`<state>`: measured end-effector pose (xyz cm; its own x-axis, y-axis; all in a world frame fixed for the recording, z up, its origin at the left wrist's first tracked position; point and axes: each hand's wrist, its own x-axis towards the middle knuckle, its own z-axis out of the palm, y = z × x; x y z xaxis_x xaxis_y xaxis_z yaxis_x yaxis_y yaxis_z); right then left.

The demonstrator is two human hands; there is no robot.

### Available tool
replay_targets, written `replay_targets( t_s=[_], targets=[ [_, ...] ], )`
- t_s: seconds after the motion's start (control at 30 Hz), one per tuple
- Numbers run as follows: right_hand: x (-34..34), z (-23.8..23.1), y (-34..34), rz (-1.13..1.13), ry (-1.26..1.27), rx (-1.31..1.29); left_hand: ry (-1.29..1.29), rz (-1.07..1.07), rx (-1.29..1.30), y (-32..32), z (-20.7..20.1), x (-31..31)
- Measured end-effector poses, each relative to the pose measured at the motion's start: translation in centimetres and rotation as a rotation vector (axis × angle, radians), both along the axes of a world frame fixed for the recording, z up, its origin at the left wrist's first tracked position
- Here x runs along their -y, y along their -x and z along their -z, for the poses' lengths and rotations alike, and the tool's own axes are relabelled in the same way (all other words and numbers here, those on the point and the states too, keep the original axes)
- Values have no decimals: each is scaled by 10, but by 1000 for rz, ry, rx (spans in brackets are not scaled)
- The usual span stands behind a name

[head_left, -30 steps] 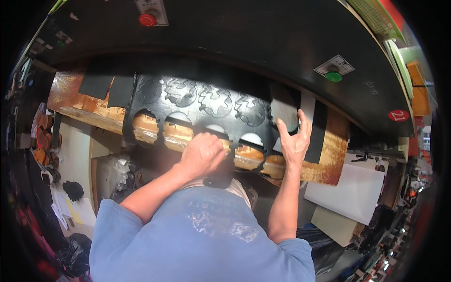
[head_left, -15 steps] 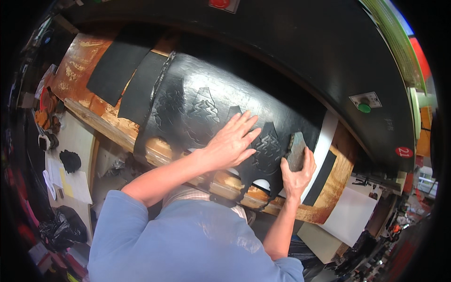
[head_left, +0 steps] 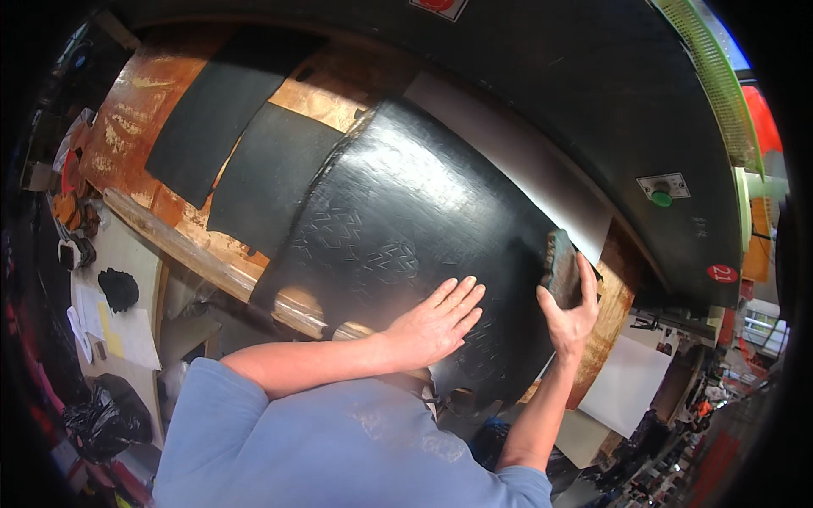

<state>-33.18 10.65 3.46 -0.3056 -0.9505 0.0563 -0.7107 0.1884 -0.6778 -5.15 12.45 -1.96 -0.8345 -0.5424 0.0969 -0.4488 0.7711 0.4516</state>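
A large glossy black sheet [head_left: 423, 182] lies in front of me, its near part hanging over the table's front edge by my body. Zigzag outlines [head_left: 392, 256] mark its surface, and notch-like openings along its near side let wood show through. My left hand [head_left: 436, 326] rests flat on the sheet, fingers stretched out. In my right hand [head_left: 574, 311], at the sheet's right side, a greyish cutting die [head_left: 562, 269] with a jagged edge stands tilted up between thumb and fingers. Whether the die touches the sheet, I cannot tell.
Two matte black pieces [head_left: 271, 169] lie left on the worn brown board [head_left: 140, 110]. A pale strip [head_left: 517, 152] runs behind the sheet. Beyond stands a dark machine beam [head_left: 550, 76] with a green button [head_left: 660, 198]. White paper [head_left: 627, 385] lies at right.
The black sheet has slid toward my body, uncovering the pale strip behind it. My left hand moved nearer along with it. My right hand raised and tilted the die, moving rightward.
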Motion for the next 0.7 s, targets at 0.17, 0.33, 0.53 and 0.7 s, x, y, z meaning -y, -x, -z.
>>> replay_targets(
  t_s=[0.17, 0.33, 0.53, 0.7],
  targets=[
    [46, 4, -35, -400, 109, -222, -99, 27, -86, 0, 3, -6],
    [73, 20, -61, -719, 11, -377, -11, -208, -335, -52, -20, 41],
    [44, 38, -99, -272, -69, -423, 69, -892, -215, -130, 6, 115],
    [55, 49, -98, -301, 22, -435, 119, -870, -295, -127, 22, 106]
  ],
)
